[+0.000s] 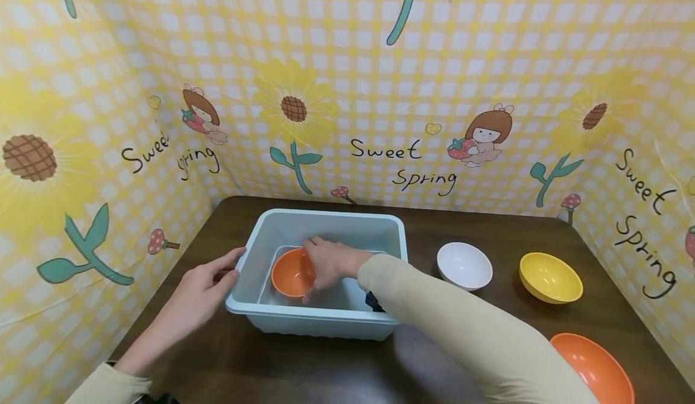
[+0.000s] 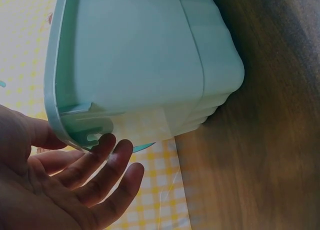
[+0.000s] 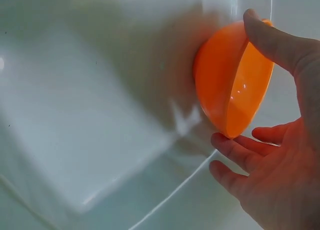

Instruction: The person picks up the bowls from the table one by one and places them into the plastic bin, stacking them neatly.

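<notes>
Inside a light blue plastic basin, an orange bowl sits toward the left with its opening up. My right hand reaches in and grips the bowl by its rim. In the right wrist view, the thumb lies over one side of the bowl, and fingertips meet the opposite side. My left hand touches the basin's left rim with thumb and forefinger extended. The left wrist view has the loosely bent fingers beside the corner of the basin.
On the dark wooden table, right of the basin, stand a white bowl and a yellow bowl. Another orange bowl is near the front right, partly behind my right sleeve. A yellow checked cloth surrounds the table.
</notes>
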Demonstrator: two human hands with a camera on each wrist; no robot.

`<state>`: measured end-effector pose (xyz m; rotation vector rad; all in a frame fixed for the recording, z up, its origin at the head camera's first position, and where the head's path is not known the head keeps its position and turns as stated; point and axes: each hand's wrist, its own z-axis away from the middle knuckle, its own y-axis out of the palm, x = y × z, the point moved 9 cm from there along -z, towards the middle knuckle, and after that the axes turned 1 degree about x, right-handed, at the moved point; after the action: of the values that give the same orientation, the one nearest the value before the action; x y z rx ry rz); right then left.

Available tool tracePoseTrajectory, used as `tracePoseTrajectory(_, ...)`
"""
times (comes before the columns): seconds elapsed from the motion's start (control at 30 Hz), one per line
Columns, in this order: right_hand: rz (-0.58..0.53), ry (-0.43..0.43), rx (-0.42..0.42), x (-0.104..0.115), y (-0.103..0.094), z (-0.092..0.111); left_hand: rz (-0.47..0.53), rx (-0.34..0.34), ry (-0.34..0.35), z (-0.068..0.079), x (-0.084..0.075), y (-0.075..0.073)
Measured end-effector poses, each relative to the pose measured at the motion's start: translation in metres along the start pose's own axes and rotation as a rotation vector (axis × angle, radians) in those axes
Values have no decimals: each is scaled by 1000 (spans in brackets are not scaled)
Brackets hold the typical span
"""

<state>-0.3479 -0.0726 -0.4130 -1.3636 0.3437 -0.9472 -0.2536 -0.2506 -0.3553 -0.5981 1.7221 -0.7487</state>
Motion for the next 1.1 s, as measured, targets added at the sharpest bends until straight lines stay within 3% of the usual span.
tracePoseTrajectory(0.2,-1,5,-1,-2,-1,-2,8,4,-7,1,2,1)
tracePoseTrajectory(0.6,-47,13,-28,-13,8,-24,3,8,-9,-1,1,-1)
tracePoseTrajectory(1.1,-32,9,-41,3,-13,-1,26,-12,-11,-3,0,-1)
